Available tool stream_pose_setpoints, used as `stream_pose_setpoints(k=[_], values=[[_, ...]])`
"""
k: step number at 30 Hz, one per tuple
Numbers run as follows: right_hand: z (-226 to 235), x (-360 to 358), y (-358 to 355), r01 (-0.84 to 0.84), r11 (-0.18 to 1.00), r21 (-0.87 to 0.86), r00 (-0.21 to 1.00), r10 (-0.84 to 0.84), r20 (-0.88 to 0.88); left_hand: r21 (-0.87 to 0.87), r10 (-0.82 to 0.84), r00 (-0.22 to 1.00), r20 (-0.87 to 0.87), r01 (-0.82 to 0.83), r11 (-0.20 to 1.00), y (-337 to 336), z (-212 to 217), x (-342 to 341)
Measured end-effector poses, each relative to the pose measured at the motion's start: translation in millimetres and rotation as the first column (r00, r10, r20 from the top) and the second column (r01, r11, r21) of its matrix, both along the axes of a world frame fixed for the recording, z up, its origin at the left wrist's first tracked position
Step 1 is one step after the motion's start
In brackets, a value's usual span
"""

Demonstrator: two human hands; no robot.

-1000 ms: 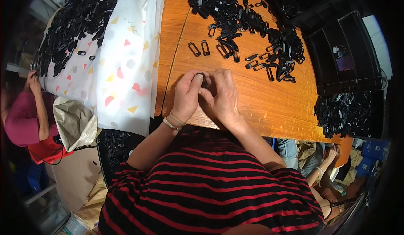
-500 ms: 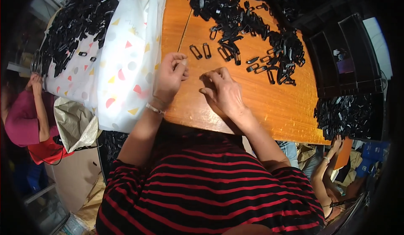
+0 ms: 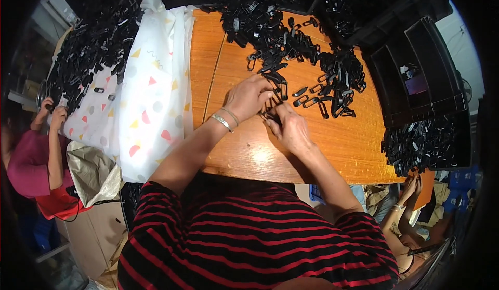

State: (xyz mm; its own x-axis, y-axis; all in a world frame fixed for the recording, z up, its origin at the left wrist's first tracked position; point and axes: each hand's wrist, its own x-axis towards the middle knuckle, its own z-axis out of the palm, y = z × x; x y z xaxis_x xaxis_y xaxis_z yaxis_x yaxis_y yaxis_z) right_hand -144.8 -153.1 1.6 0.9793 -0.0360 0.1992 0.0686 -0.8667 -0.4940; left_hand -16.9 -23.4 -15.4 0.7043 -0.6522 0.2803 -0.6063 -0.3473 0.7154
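Fingertips of both hands meet over small black plastic clips on a wooden tabletop [image 3: 249,149]. The left hand [image 3: 248,99], with a metal bracelet [image 3: 222,122] at its wrist, curls down over one or two black clips [image 3: 280,90] at the near edge of the loose pile; its fingers are bent and closed about them, though how firmly it holds them cannot be told. The right hand [image 3: 291,129] pinches another black piece [image 3: 269,116] between thumb and forefinger, just beside the left hand's fingertips, so the two hands nearly touch.

The step in hand appears to be the picking and pairing of single clips from the heap. The next move probably calls for a fine fingertip alignment of the two pieces, since they are small and partly hidden by the fingers.

Beyond the hands, the main heap of black clips [image 3: 291,45] spreads across the far side of the table. A white sheet with coloured triangles [image 3: 150,97] lies to the left, bearing a further heap of clips [image 3: 88,51]. A black compartmented tray [image 3: 416,77] stands at the right, with another pile of clips [image 3: 421,144] near it. Another person in a pink sleeve [image 3: 23,160] works at the far left.
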Motion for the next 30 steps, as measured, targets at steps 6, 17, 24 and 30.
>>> stream_pose_setpoints(k=[6,17,24,30], values=[[-7.0,-17.5,-1.7,0.037,0.998,0.051,0.986,-0.045,0.158,-0.061,0.211,0.953,0.217,-0.203,0.977,-27.5,17.4,42.0],[-16.0,-19.2,5.2,0.122,0.987,0.108,0.981,-0.136,0.141,0.050,0.078,0.965,0.250,-0.093,0.994,-1.8,-0.3,34.9],[-13.8,-18.0,4.3,0.126,0.987,0.102,0.980,-0.140,0.142,-0.102,-0.115,0.919,-0.378,0.082,0.991,15.6,13.4,20.8],[-13.9,-18.0,6.9,0.137,0.984,0.113,0.977,-0.153,0.149,0.047,0.151,0.983,0.107,-0.156,0.987,-10.5,23.0,45.5]])
